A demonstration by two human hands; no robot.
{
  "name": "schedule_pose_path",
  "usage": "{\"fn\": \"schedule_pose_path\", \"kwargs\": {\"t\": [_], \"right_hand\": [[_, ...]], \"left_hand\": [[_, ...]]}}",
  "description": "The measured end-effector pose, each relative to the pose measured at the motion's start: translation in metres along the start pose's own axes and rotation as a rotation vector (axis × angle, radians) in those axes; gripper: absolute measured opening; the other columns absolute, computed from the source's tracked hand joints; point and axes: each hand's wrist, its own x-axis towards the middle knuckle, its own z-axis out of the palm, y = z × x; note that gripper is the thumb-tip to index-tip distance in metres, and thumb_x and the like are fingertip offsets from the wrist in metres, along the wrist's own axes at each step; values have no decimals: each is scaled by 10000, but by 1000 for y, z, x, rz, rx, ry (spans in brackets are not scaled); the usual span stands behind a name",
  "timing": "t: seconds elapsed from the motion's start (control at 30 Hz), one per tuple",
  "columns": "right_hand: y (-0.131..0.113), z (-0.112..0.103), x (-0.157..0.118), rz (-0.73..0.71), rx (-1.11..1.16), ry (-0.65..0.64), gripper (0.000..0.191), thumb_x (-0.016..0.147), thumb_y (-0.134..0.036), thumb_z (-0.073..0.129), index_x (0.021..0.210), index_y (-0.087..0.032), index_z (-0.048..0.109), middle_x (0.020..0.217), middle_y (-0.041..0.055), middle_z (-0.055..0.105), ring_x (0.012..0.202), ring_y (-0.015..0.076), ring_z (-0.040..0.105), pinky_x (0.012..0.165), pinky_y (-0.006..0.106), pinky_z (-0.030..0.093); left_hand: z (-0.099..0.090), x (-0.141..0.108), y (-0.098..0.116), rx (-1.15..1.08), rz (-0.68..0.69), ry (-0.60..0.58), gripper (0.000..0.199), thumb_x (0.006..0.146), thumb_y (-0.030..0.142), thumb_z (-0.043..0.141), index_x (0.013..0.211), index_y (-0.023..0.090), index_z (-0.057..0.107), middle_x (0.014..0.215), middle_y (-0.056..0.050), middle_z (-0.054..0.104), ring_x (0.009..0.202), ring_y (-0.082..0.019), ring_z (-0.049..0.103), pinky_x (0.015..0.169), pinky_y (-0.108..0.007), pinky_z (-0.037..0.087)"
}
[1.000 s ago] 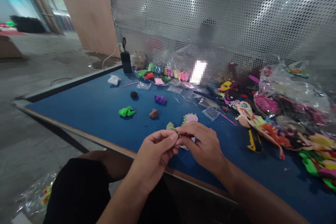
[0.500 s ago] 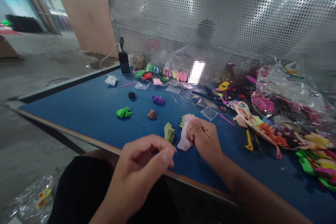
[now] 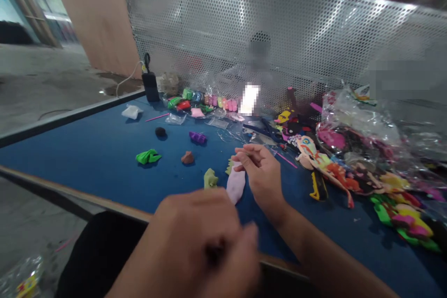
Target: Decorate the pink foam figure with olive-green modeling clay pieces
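By the flat lilac clay piece (image 3: 236, 187), the right hand (image 3: 262, 173) half-curls; the left hand (image 3: 192, 240) is too blurred to tell.

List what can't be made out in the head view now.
Head view:
Left hand: blurred; whether it holds anything is unclear.
Right hand: its fingers hide anything pinched between them.
Olive lump: lower end hidden behind the left hand.
Lilac piece: upper end covered by the right hand.
Bright patch: pixelated.
Clear bag: cut off at left edge.
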Motion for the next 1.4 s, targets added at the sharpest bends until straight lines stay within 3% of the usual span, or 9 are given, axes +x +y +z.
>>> {"fn": "schedule_pose_path", "kwargs": {"t": [0.1,0.2,0.3,0.53,0.7,0.8,0.9,1.17,1.4], "right_hand": [[2,-4,7,0,-1,29,197,829,-363,770,928,-208,699,759,11,722,678,183,702,626,312,583],[6,-8,13,10,-43,65,252,850,-401,744,1006,-203,757,692,-4,673,603,146,617,602,288,520],[8,-11,16,32,-50,47,305,891,-418,692,1129,-236,751,726,-15,632,626,129,546,596,266,455],[8,-11,14,68,-63,-102,275,928,-416,664,1125,-237,736,674,-30,564,642,130,520,620,262,431],[4,-10,11,76,8,-294,334,969,-465,594,997,-181,767,703,-2,577,606,114,534,552,249,420],[-2,-9,6,35,-47,-495,251,944,-396,652,1013,-194,785,763,5,612,641,106,561,612,251,469],[-5,-6,1,166,61,-639,232,859,-339,762,1060,-223,771,848,12,693,691,113,631,661,257,524],[-1,-2,-9,462,303,-678,341,661,-388,921,733,-135,702,633,19,715,495,110,631,480,205,501],[-6,-1,-9,566,487,-659,333,731,-395,887,882,-116,786,767,51,740,659,106,683,625,199,557]], "left_hand": [[4,41,-13,671,264,-1,58,741,253,774,791,284,771,917,-78,735,928,-298,627,914,-392,434],[-1,66,-40,899,352,3,321,777,219,741,1087,297,768,1272,-115,686,1144,-384,583,1002,-488,370],[-8,67,-59,870,352,-39,284,827,207,695,1082,303,774,1250,-102,708,1150,-359,597,1023,-468,376],[-30,60,-55,767,330,240,245,781,236,762,1018,286,796,1199,-102,718,1126,-352,597,1084,-437,352],[-31,60,-47,1164,673,154,381,903,289,651,1278,220,659,1302,-116,656,1144,-322,579,999,-473,420],[-19,57,-41,1155,870,37,389,924,256,645,1311,224,628,1187,-97,677,1066,-267,589,906,-411,449],[-11,56,-38,1108,945,4,281,920,217,659,1198,237,696,1064,-67,698,942,-229,591,817,-379,432],[-16,59,-32,877,956,-144,169,934,171,636,1042,251,738,858,5,674,786,-151,583,715,-322,425],[-13,71,-30,866,1038,-24,238,898,127,679,1100,245,722,891,0,665,792,-143,586,789,-348,452]]}}
